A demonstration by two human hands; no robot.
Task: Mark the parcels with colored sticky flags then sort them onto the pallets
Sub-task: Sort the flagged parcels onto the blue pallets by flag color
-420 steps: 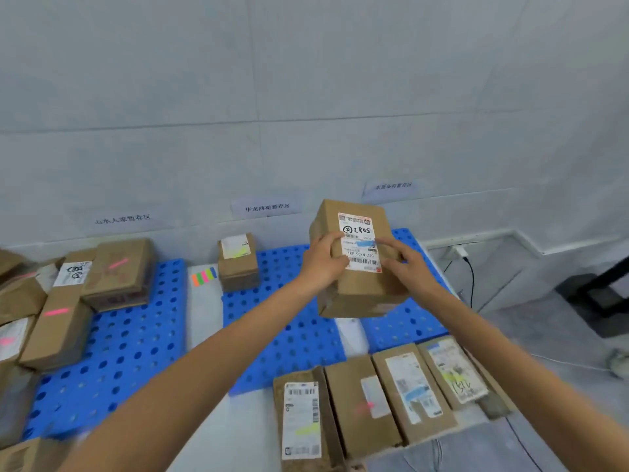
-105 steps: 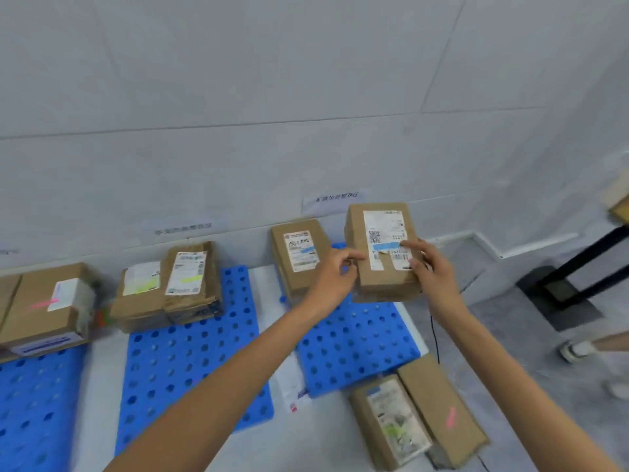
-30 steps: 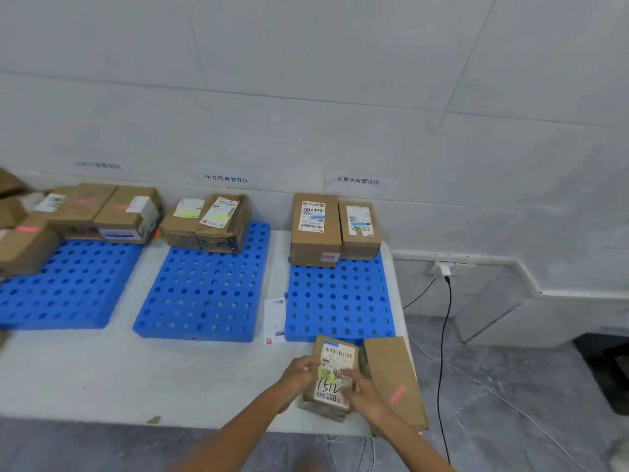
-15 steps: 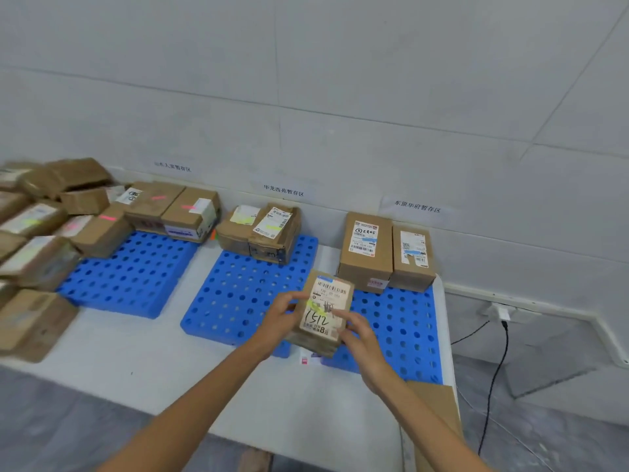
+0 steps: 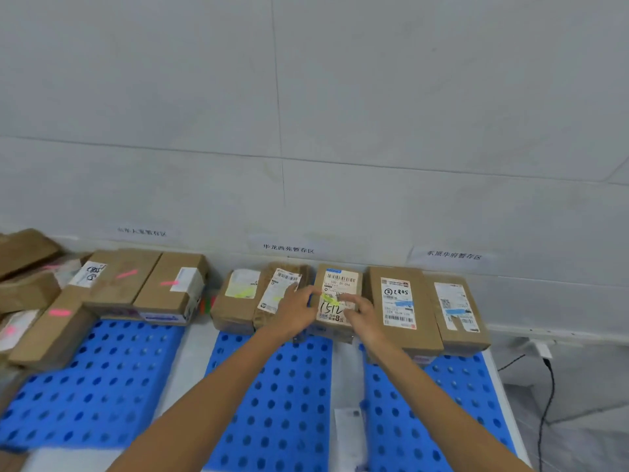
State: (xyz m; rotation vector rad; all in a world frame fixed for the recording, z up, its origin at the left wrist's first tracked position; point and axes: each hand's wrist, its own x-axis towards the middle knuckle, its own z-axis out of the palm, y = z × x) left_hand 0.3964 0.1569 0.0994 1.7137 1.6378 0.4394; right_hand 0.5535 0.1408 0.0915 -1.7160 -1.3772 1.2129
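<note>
A small brown parcel (image 5: 340, 284) with a white label reading 1512 and a yellow flag (image 5: 328, 298) stands at the back right of the middle blue pallet (image 5: 272, 396), against the wall. My left hand (image 5: 294, 311) grips its left edge and my right hand (image 5: 360, 313) grips its right edge. Two yellow-flagged parcels (image 5: 238, 298) sit just left of it. The right pallet (image 5: 442, 386) carries two blue-flagged parcels (image 5: 398, 308). Pink-flagged parcels (image 5: 143, 284) lie on the left pallet (image 5: 95, 386).
Paper signs (image 5: 288, 248) hang on the wall above each pallet. A strip of coloured flags (image 5: 206, 304) lies between the left and middle pallets. A white slip (image 5: 350, 430) lies in the gap between middle and right pallets. A black cable (image 5: 544, 403) hangs off the table's right.
Both hands carried the 1512 parcel from the table's front edge forward to the back of the middle pallet, beside the yellow-flagged parcels.
</note>
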